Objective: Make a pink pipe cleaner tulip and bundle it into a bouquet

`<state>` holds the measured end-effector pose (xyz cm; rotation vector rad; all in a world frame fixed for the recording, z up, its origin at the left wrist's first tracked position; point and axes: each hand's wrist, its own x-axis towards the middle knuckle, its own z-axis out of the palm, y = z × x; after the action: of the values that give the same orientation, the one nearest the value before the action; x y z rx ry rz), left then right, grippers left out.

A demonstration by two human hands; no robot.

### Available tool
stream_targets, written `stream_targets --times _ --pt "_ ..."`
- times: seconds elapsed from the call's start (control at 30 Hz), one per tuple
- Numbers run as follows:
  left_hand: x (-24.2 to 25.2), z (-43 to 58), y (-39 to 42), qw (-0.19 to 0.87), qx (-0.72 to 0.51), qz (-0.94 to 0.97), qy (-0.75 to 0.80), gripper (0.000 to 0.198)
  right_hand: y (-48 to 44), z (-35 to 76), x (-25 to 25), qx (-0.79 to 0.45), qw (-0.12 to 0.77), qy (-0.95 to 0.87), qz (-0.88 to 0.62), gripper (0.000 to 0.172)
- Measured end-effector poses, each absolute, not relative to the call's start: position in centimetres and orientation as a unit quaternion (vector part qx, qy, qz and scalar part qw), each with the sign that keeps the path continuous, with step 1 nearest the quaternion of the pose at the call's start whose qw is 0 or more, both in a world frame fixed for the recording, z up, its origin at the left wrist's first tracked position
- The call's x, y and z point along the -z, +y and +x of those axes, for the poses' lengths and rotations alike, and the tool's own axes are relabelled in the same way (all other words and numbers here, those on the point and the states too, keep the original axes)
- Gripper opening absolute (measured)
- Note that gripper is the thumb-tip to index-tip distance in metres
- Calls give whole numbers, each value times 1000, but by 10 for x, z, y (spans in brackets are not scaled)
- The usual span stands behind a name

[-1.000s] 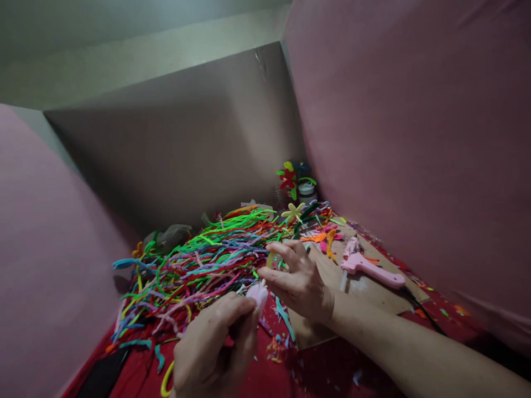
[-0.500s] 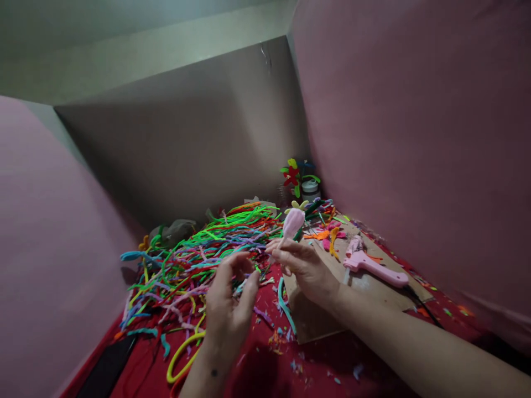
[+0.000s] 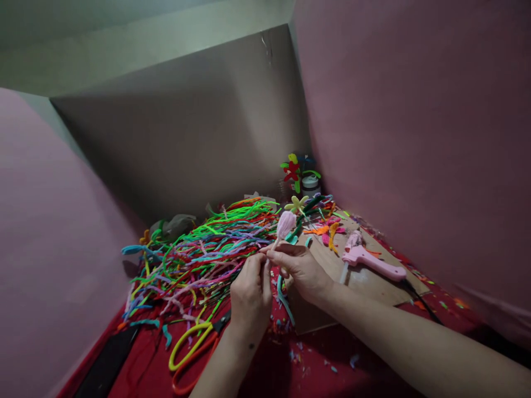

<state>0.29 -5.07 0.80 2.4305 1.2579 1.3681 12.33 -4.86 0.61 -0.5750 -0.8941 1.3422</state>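
Observation:
A pale pink pipe-cleaner flower (image 3: 286,225), shaped like a closed bud, stands tilted above my fingers in the head view. My right hand (image 3: 305,268) pinches its stem just under the bud. Lower on the same stem, my left hand (image 3: 251,287) has its thumb and fingers closed together; the lower stem is mostly hidden by the fingers. Beside my left wrist lie scissors (image 3: 191,348) with one yellow and one red-orange handle loop, their blades partly covered. A piece of brown cardboard (image 3: 317,309) is under my right hand.
Left of my hands spreads a heap of colourful pipe cleaners (image 3: 215,237). On the cardboard rests a pink glue gun (image 3: 369,262) with a dark cord. Behind are a yellow flower (image 3: 296,204) and a lidded cup (image 3: 310,185). Scraps litter the red cloth (image 3: 307,381).
My left hand has moved right and up from an open pose and closed at the flower's stem. The flower has shifted slightly left and down. More of the scissors now shows.

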Motion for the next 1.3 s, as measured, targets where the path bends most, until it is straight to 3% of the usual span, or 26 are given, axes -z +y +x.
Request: stream_targets --times 0.13,0.47,0.87,0.97,1.07,1.3 --pt "-11 0 -52 134 -453 770 430 9 -48 123 -1 -566 656 -438 -239 11" --pt "-21 -2 -51 534 -471 579 397 23 -42 127 4 -569 626 -483 -225 12" --pt "-23 -9 -45 736 -379 475 297 19 -34 133 8 -649 592 -441 -185 15" --pt "-22 -9 -45 718 -384 497 301 17 -37 131 7 -645 610 -413 -201 13" --pt "-19 -7 -46 627 -412 568 339 18 -40 129 4 -638 629 -385 -224 13" --pt "-3 -2 -45 140 -442 796 388 11 -43 125 1 -637 654 -328 -243 13"
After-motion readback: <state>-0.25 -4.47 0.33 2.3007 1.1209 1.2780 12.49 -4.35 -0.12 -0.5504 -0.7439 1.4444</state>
